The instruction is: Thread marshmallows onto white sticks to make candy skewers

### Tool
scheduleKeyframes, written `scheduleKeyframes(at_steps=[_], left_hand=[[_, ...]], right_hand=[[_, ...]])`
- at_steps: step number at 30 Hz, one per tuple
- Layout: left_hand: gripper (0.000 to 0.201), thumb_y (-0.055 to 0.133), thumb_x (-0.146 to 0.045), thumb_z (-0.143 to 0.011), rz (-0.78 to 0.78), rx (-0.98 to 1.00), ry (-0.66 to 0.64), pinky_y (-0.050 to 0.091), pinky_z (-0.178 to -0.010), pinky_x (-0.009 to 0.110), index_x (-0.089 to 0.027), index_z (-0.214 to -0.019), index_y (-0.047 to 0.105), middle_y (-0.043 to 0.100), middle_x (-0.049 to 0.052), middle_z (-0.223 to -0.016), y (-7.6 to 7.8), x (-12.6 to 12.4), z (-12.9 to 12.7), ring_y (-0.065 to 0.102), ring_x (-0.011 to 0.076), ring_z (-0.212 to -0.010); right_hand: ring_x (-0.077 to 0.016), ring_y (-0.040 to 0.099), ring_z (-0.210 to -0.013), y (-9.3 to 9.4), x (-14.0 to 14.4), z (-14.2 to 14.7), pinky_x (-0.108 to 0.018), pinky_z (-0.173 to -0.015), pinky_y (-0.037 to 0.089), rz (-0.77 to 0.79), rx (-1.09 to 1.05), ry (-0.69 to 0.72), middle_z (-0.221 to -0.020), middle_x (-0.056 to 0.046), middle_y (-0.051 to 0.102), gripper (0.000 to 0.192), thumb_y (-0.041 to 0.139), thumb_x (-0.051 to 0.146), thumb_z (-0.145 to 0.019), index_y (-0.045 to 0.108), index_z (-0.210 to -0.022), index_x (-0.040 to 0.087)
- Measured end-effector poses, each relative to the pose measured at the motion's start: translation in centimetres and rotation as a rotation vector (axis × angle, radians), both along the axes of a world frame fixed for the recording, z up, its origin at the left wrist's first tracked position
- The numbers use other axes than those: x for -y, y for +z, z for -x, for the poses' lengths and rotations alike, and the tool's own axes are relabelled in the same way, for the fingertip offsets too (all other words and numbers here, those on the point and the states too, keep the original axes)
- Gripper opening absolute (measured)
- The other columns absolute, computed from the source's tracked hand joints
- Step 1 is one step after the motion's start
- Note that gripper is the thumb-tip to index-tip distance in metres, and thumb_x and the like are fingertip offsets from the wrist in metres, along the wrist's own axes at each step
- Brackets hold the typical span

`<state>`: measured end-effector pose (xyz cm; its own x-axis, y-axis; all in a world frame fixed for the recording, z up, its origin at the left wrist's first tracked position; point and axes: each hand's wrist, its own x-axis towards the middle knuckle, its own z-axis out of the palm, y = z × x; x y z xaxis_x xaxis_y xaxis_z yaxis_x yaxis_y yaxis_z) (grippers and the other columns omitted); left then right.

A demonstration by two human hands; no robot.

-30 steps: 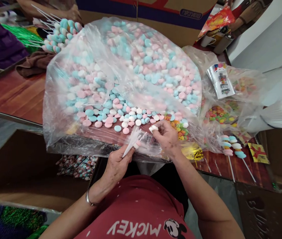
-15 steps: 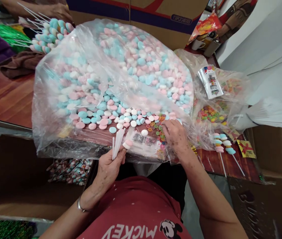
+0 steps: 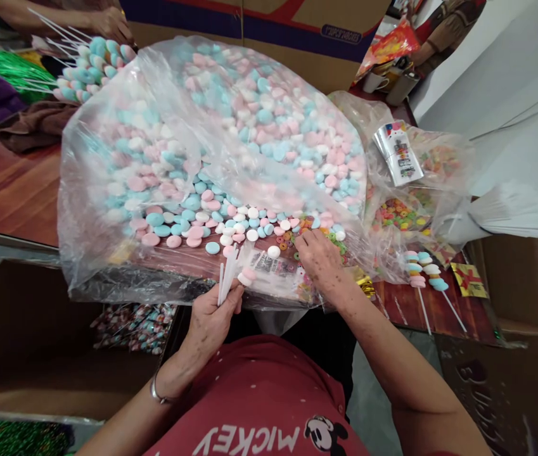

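My left hand [image 3: 212,320] is closed around several thin white sticks [image 3: 227,278] that point upward. A pink and white marshmallow pair [image 3: 246,277] sits by its thumb and fingertips, seemingly threaded on one stick. Over a small heap of colourful ring candies [image 3: 286,240], my right hand [image 3: 320,261] has its fingers bent down and drawn together; what is between the fingertips is hidden. Loose pink, blue and white marshmallows [image 3: 195,233] spill from a big clear plastic bag [image 3: 154,88] in front of both hands. Printed clear wrappers [image 3: 271,265] lie between the hands.
Two finished marshmallow skewers [image 3: 414,269] lie at right, near a bundle of white sticks [image 3: 518,215] and silver printed packets [image 3: 399,154]. A cardboard box [image 3: 21,342] is below left. Another person's hand [image 3: 111,24] is beside stacked skewers [image 3: 90,69] at upper left.
My right hand has shifted left over the ring candies, uncovering some rings on its right. My left hand has moved slightly right, still holding the sticks and the marshmallow pair.
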<state>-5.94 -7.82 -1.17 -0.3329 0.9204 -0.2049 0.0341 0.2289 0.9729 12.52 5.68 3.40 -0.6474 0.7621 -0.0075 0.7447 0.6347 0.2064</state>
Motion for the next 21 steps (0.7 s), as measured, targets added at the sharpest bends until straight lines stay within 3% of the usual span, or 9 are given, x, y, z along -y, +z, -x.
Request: scheduleKeyframes(at_steps=[8, 13, 18, 21], left_hand=[[0.036, 0.059, -0.041, -0.084, 0.004, 0.012, -0.034, 0.026, -0.045, 0.023, -0.017, -0.057, 0.055, 0.046, -0.002, -0.054, -0.7, 0.4, 0.2, 0.036, 0.0096, -0.050], [0.034, 0.058, -0.038, -0.085, 0.002, 0.014, -0.029, 0.026, -0.045, 0.023, -0.017, -0.058, 0.055, 0.046, -0.003, -0.054, -0.7, 0.5, 0.5, 0.035, 0.0095, -0.050], [0.034, 0.058, -0.037, -0.084, 0.002, 0.029, -0.026, 0.026, -0.046, 0.024, -0.017, -0.057, 0.054, 0.045, -0.003, -0.053, -0.7, 0.4, 0.3, 0.035, 0.0095, -0.050], [0.033, 0.058, -0.036, -0.085, 0.009, 0.035, -0.030, 0.026, -0.046, 0.024, -0.018, -0.058, 0.054, 0.045, -0.003, -0.053, -0.7, 0.4, 0.3, 0.036, 0.0096, -0.050]], right_hand=[[-0.0284, 0.054, -0.089, -1.3, -0.3, 0.4, -0.036, -0.067, 0.041, -0.062, -0.097, -0.102, -0.090, -0.016, 0.065, 0.020, 0.051, 0.001, -0.083, 0.066, -0.090, 0.012], [-0.0282, 0.052, -0.088, -1.8, 0.1, 0.3, -0.035, -0.062, 0.039, -0.106, -0.136, -0.067, -0.092, -0.017, 0.065, 0.022, 0.046, 0.003, -0.086, 0.065, -0.091, 0.012], [-0.0250, 0.053, -0.085, -1.7, 0.0, -0.1, -0.032, -0.066, 0.038, -0.185, -0.234, -0.080, -0.084, -0.012, 0.065, 0.018, 0.048, 0.006, -0.085, 0.064, -0.086, 0.016], [-0.0219, 0.055, -0.083, -1.6, -0.4, 0.2, -0.029, -0.071, 0.040, -0.137, -0.384, -0.053, -0.084, -0.008, 0.066, 0.017, 0.048, 0.009, -0.085, 0.063, -0.089, 0.017]])
